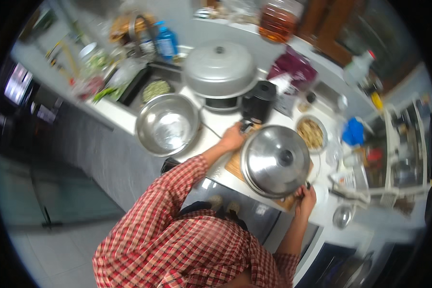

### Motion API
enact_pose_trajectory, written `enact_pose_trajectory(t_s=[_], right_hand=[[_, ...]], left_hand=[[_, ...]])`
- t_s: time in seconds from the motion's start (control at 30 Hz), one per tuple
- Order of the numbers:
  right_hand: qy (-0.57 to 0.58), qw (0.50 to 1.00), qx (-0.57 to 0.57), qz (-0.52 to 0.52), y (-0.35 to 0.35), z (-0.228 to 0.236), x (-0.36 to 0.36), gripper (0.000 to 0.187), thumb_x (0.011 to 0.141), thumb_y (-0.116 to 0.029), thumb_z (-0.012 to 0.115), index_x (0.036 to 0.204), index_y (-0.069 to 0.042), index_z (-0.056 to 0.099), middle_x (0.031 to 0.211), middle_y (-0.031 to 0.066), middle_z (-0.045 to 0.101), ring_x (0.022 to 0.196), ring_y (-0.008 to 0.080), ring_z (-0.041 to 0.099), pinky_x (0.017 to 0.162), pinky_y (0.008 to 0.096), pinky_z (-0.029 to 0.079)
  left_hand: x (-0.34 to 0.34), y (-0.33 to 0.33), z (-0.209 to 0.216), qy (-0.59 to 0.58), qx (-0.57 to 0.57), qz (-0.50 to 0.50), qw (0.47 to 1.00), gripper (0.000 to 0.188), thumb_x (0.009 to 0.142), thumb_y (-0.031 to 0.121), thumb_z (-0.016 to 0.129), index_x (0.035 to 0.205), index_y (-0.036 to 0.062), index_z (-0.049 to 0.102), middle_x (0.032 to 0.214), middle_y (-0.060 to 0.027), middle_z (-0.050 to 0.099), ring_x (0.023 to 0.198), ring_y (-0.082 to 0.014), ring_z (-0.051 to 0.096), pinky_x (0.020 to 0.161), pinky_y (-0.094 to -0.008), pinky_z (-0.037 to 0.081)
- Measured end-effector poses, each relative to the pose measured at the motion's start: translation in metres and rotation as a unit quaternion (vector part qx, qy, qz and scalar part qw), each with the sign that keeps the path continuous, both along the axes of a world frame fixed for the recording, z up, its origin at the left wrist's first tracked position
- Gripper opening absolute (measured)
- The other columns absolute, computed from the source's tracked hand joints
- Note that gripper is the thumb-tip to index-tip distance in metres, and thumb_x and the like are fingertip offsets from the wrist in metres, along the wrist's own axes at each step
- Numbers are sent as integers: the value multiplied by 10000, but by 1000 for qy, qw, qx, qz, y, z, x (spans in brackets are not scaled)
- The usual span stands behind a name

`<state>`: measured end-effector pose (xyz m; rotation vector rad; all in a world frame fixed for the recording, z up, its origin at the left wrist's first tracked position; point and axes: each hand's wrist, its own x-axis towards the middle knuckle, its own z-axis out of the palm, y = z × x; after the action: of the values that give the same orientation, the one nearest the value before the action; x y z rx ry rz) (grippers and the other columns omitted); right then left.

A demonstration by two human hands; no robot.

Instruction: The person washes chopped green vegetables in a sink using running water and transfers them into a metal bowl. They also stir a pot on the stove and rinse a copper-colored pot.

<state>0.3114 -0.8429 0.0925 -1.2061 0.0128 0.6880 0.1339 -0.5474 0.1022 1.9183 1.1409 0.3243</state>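
A round steel pot with a domed lid and a black knob sits over a wooden cutting board on the counter. My left hand is closed around the dark side handle at the pot's upper left. At the lower right, my right hand grips the opposite handle, its fingers curled. The lid covers whatever is inside. Just beyond my left hand stands a black electric kettle. To the left of that arm is a wide steel bowl, shiny and with nothing visible in it.
A large lidded aluminium steamer stands at the back. The sink at left holds a basket of green pieces. A bowl of pale sliced food is right of the pot, near a dish rack and a small metal bowl.
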Motion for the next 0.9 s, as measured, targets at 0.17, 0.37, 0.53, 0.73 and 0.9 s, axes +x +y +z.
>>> enact_pose_trajectory(t_s=[0.17, 0.37, 0.53, 0.73, 0.9], right_hand=[[-65, 996, -57, -4, 0, -14, 10, 216, 763, -98, 550, 964, -20, 523, 735, 9, 503, 596, 83, 487, 521, 215, 425], [-130, 978, -142, -80, 9, -35, 4, 225, 759, -71, 542, 971, 3, 542, 769, 66, 554, 633, 147, 533, 557, 293, 451], [-72, 981, -150, -102, 14, -18, -5, 44, 760, -33, 509, 803, -31, 518, 651, 31, 509, 572, 112, 485, 500, 257, 395], [-31, 986, -119, -116, 17, -7, -12, 36, 747, -25, 507, 780, -25, 520, 637, 21, 499, 566, 102, 472, 495, 251, 378], [-6, 986, -84, -145, 22, 5, -15, 62, 733, -8, 502, 784, -17, 537, 629, 17, 494, 554, 93, 454, 499, 244, 369]], left_hand=[[2, 36, -51, -53, -129, -21, 990, 611, 815, 187, 550, 1328, -9, 283, 969, -147, 582, 804, -189, 559, 702, -312, 466], [-4, 48, -60, -87, -161, 26, 983, 486, 813, 163, 563, 1252, 48, 390, 1010, -82, 587, 735, -151, 592, 552, -270, 411], [1, 62, -70, -181, -202, -9, 963, 275, 845, 78, 560, 1095, 16, 462, 766, -11, 543, 595, -74, 480, 504, -209, 372], [17, 64, -69, -188, -151, -1, 970, 94, 863, 119, 528, 925, 48, 530, 624, 43, 491, 481, -53, 418, 392, -203, 298], [21, 56, -51, -135, -179, -6, 974, 144, 896, 80, 469, 990, -18, 519, 725, 3, 531, 596, -63, 465, 506, -208, 359]])
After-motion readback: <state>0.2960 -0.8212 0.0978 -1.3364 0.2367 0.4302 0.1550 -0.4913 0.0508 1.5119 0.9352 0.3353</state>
